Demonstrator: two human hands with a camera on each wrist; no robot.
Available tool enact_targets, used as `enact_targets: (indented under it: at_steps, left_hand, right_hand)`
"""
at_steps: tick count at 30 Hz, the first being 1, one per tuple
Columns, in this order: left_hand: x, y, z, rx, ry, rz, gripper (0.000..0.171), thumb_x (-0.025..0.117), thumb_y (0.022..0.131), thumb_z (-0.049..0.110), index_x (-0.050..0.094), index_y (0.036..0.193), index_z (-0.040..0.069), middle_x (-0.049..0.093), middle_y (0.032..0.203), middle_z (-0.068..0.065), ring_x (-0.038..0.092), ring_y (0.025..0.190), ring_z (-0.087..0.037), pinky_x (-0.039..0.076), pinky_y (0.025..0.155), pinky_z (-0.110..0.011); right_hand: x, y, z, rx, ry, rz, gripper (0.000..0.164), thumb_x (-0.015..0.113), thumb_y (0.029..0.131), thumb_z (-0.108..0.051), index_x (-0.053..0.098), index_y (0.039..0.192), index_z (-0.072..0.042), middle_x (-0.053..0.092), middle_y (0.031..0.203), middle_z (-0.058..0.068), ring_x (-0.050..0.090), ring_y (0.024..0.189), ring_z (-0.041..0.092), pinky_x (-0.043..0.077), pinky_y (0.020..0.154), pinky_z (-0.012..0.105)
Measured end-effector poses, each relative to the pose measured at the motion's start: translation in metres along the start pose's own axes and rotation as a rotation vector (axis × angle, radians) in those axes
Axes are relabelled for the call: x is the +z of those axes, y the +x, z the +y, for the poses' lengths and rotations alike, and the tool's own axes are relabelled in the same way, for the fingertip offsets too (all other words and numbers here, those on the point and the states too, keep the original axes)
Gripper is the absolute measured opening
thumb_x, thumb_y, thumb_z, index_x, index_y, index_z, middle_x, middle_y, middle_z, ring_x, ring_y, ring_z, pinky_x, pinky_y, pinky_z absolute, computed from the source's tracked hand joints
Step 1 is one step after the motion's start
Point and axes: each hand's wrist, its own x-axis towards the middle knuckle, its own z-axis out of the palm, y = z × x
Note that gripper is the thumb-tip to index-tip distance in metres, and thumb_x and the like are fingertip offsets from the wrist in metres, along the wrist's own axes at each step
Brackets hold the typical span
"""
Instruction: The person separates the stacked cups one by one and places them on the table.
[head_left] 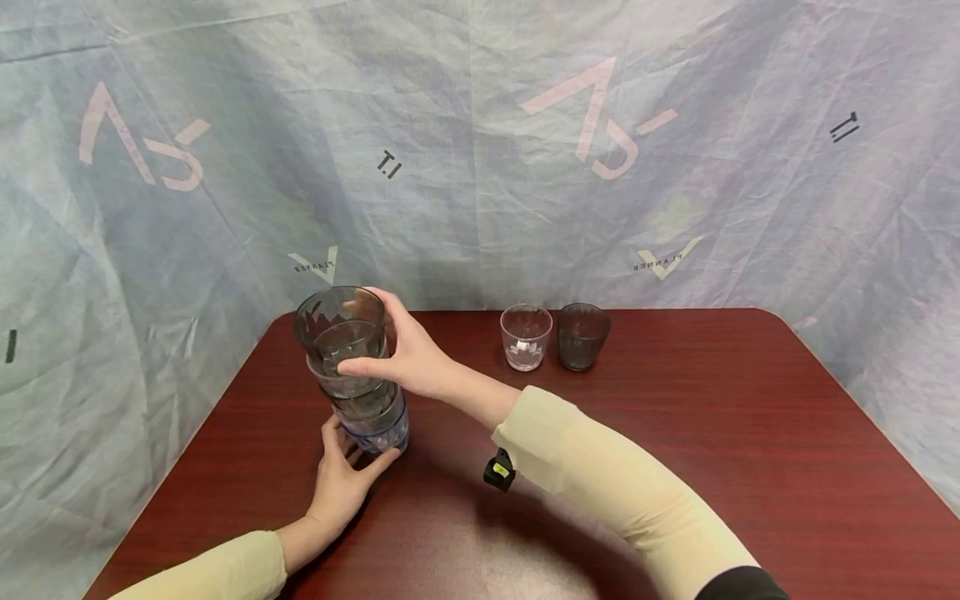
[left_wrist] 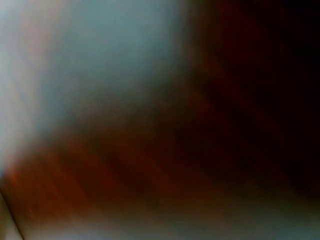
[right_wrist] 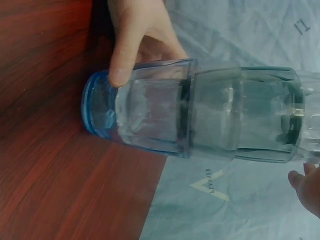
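A tall stack of nested drinking glasses stands upright on the left of the table, grey and clear ones alternating. At its foot is a blue glass (right_wrist: pixel 102 107), which my left hand (head_left: pixel 337 479) grips low down, thumb on the near side. My right hand (head_left: pixel 412 354) holds the top grey glass (head_left: pixel 337 312) from the right, its thumb across the front and its fingers behind. Below that sits a clear glass (right_wrist: pixel 311 107), then another grey glass (right_wrist: pixel 267 115). The left wrist view is a dark blur.
Farther back, near the table's far edge, a clear glass (head_left: pixel 525 337) and a dark grey glass (head_left: pixel 582 337) stand side by side. A printed grey cloth (head_left: pixel 465 208) hangs behind the red-brown table (head_left: pixel 712 417) and along its sides.
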Motion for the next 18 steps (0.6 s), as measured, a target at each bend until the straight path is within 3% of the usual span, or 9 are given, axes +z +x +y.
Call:
enact_targets:
  at_steps: [6,10,13,16,18]
  left_hand:
    - [0.002,0.005,-0.025,-0.02,0.013,-0.006,0.09,0.082,0.079,0.007,0.017,0.141,0.005,0.041,0.138,-0.023,0.046,0.126,-0.038,0.042,0.1,-0.051]
    - [0.002,0.005,-0.029,-0.021,-0.011,-0.001,0.092,0.083,0.077,0.008,0.018,0.142,0.007,0.042,0.138,-0.022,0.047,0.126,-0.037,0.042,0.1,-0.049]
    - [0.002,0.005,-0.028,-0.022,-0.023,0.011,0.092,0.085,0.076,0.009,0.02,0.142,0.008,0.044,0.138,-0.02,0.048,0.126,-0.034,0.044,0.099,-0.038]
    - [0.003,0.004,-0.028,-0.021,-0.012,0.016,0.09,0.084,0.077,0.01,0.021,0.141,0.008,0.045,0.137,-0.019,0.048,0.126,-0.032,0.043,0.097,-0.028]
    - [0.003,0.004,-0.028,-0.014,-0.011,0.02,0.089,0.084,0.077,0.01,0.022,0.14,0.008,0.045,0.136,-0.019,0.048,0.125,-0.033,0.044,0.098,-0.029]
  right_hand:
    - [-0.004,0.003,-0.011,-0.05,0.128,0.052,0.082,0.071,0.081,0.012,0.024,0.147,-0.002,0.044,0.142,0.019,0.047,0.127,0.027,0.043,0.101,0.03]
    - [-0.008,0.002,-0.019,-0.043,0.243,0.1,0.078,0.062,0.083,0.019,0.022,0.148,0.0,0.04,0.145,0.022,0.045,0.129,0.029,0.046,0.097,0.031]
    - [-0.014,0.001,-0.026,-0.046,0.338,0.15,0.073,0.057,0.084,0.02,0.023,0.147,0.001,0.039,0.145,0.023,0.044,0.13,0.03,0.046,0.095,0.031]
    - [-0.023,-0.002,-0.031,-0.073,0.385,0.21,0.069,0.054,0.085,0.02,0.025,0.145,0.002,0.04,0.144,0.025,0.044,0.13,0.033,0.046,0.095,0.032]
    - [-0.03,-0.005,-0.032,-0.096,0.39,0.245,0.067,0.053,0.085,0.02,0.026,0.144,0.003,0.04,0.143,0.027,0.044,0.13,0.035,0.046,0.094,0.031]
